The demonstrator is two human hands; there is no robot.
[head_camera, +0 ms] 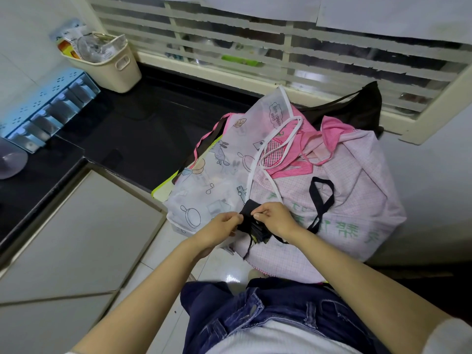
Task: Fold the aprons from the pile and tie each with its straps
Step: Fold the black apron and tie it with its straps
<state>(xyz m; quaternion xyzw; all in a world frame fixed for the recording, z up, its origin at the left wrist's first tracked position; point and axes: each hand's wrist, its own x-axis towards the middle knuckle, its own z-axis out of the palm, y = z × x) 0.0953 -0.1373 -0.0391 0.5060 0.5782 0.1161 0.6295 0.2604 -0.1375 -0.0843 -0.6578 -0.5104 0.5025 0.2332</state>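
Observation:
A small folded black apron hangs between my two hands in front of the pile. My left hand pinches its left side. My right hand grips its top right part. A black strap loops up from it over the pile, and a thin strand dangles below. The pile holds a white translucent apron with cartoon prints, a pale pink checked apron with green lettering, pink-trimmed cloth and a black apron at the back.
A black counter runs to the left, with a cream basket of utensils and a blue rack against the wall. A slatted window is behind the pile. White cabinet tops and tiled floor lie below left.

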